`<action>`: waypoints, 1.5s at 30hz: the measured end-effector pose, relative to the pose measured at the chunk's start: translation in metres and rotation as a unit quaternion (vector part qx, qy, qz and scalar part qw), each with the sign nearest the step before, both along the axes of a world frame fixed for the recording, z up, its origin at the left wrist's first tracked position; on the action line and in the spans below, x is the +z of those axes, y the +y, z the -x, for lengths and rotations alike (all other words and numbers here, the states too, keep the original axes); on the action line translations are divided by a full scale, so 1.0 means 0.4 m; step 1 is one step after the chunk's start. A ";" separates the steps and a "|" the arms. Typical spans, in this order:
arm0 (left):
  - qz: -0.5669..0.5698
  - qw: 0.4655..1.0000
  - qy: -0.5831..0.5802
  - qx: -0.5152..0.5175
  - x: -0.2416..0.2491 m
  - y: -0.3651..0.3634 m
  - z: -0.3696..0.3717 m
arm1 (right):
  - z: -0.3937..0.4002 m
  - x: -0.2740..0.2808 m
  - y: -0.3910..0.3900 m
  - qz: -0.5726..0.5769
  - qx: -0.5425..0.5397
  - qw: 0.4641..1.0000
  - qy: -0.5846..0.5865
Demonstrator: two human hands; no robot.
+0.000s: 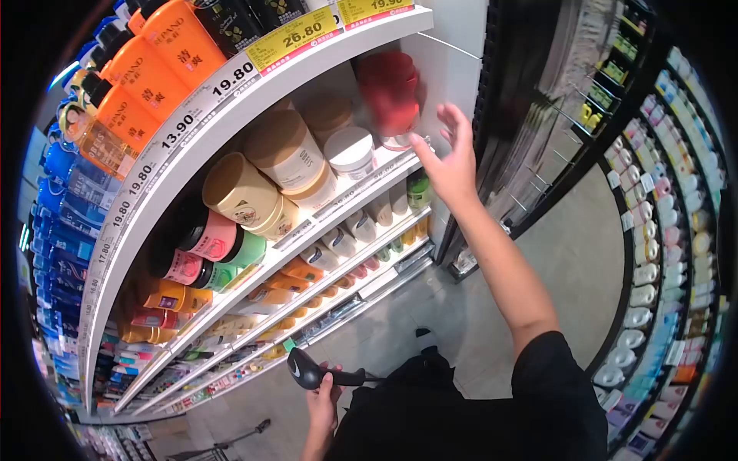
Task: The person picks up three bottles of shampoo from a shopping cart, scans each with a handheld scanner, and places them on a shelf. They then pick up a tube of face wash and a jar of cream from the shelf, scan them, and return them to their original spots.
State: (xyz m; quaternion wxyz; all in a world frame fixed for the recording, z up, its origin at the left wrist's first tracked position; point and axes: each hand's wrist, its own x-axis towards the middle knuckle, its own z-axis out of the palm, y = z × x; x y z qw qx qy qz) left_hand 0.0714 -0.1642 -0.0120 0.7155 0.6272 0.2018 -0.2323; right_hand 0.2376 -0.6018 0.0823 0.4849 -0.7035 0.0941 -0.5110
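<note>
My right hand (pixel 451 165) is raised at the end of the shelf, thumb and fingers apart, with nothing in it. Just left of it are stacked red jars (pixel 388 92), blurred in the middle; I see no clear contact. A white-lidded jar (pixel 350 152) sits beside them on the same shelf, then large cream tubs (pixel 288 150) and a gold-lidded tub (pixel 238 188). Low at my left side, my left hand (pixel 324 393) is wrapped round the handle of a black barcode scanner (pixel 306 370), whose head points up and left.
Orange pump bottles (pixel 157 54) and blue bottles (pixel 84 192) fill the upper shelf, above price labels (pixel 231 77). Pink-and-black jars (pixel 207 234) stand further left. A dark rack (pixel 538 146) adjoins the shelf end. Stocked shelving (pixel 653 238) curves along the right, across the grey floor (pixel 569 253).
</note>
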 end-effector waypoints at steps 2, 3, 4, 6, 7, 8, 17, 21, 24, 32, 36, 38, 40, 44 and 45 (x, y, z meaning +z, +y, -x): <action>-0.003 1.000 -0.003 0.002 0.000 -0.023 0.000 | -0.068 0.023 -0.002 0.014 0.004 1.000 -0.007; -0.005 1.000 -0.004 0.009 0.002 -0.033 0.002 | -0.096 0.034 0.002 0.008 0.005 1.000 -0.017; -0.014 1.000 -0.012 -0.001 0.006 -0.041 0.000 | -0.119 0.044 0.005 0.003 0.005 1.000 -0.028; -0.024 0.999 -0.022 -0.009 0.013 -0.056 -0.003 | -0.151 0.060 0.009 0.005 -0.001 1.000 -0.021; -0.024 1.000 -0.020 0.000 0.016 -0.063 -0.006 | -0.165 0.066 0.008 0.009 -0.012 1.000 -0.014; -0.024 0.999 -0.020 0.009 0.019 -0.070 -0.009 | -0.185 0.062 0.004 -0.010 0.005 1.000 -0.014; -0.001 0.998 -0.030 0.056 0.018 -0.109 -0.008 | -0.230 0.082 -0.010 0.077 -0.095 0.991 0.060; 0.003 0.997 -0.036 0.065 0.016 -0.119 -0.011 | -0.246 0.050 -0.002 0.075 -0.141 0.985 0.061; -0.010 0.997 -0.058 0.053 0.022 -0.134 -0.014 | -0.234 0.056 -0.003 0.066 -0.131 0.989 0.036; -0.008 0.987 -0.153 -0.043 0.035 -0.172 -0.046 | 0.120 -0.071 0.175 -0.165 0.299 0.939 0.049; -0.043 0.951 -0.247 -0.184 0.093 -0.227 -0.088 | 0.313 -0.180 0.264 0.028 0.422 0.888 0.182; -0.029 0.937 -0.214 -0.273 0.105 -0.257 -0.113 | 0.377 -0.176 0.278 -0.048 0.502 0.829 0.243; -0.062 0.922 -0.186 -0.333 0.095 -0.301 -0.120 | 0.416 -0.161 0.284 -0.015 0.495 0.811 0.310; -0.154 0.851 -0.241 -0.441 0.151 -0.392 -0.134 | 0.446 -0.266 0.301 -0.086 0.342 0.862 0.365; -0.175 0.827 -0.246 -0.475 0.191 -0.409 -0.141 | 0.451 -0.282 0.294 -0.085 0.335 0.868 0.357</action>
